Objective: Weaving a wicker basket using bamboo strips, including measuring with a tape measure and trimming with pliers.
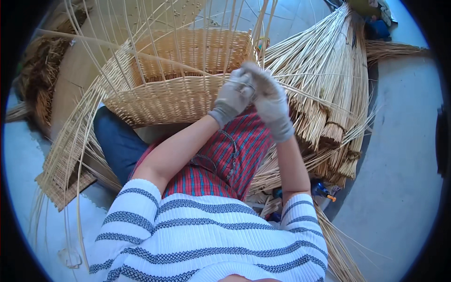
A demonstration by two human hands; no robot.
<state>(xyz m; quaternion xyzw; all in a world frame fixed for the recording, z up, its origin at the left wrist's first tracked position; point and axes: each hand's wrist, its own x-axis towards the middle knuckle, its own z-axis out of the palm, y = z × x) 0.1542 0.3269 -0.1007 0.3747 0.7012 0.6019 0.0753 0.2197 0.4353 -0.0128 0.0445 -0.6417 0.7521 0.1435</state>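
Observation:
A half-woven wicker basket [164,101], rectangular with tall upright stakes, lies across my lap. At its right end, my left hand [232,96], in a pale work glove, is closed with fingers curled round thin wicker strands by the rim. Close against it is my right hand [270,101], gloved too, its fingers bent and slightly blurred; they seem to pinch a strand. Wicker strands [310,97] run from beside this hand toward the lower right. The fingertips of both hands are partly hidden by each other.
Large bundles of wicker rods [329,70] stand to the right, tied with bands. A blue bottle with an orange tip [324,190] lies near my right elbow. Long loose strands [70,136] hang off the basket's left side over a woven mat [70,188]. Brown fibre bundles [42,70] lie far left.

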